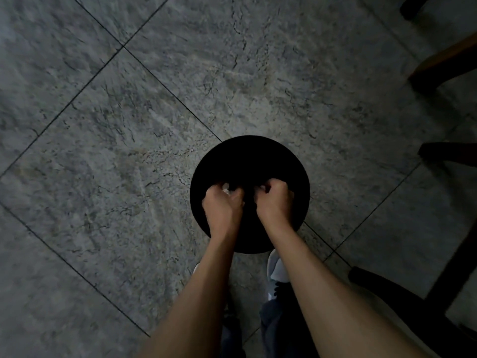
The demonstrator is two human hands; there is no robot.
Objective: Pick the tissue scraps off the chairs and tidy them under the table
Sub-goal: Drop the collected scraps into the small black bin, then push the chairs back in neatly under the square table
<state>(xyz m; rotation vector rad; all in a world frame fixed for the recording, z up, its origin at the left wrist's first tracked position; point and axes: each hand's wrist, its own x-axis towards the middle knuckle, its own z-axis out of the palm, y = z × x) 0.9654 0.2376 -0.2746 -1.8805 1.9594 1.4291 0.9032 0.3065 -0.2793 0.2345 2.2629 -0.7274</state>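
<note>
Our left hand (224, 204) curls around a small white crumpled tissue scrap (226, 189), gripping it over the round black stool seat (258, 156). Our right hand (274, 200) is curled too; whether it holds anything we cannot tell. Grey stone floor tiles (129, 125) surround the stool; dark wooden chair legs (444, 293) stand right.
</note>
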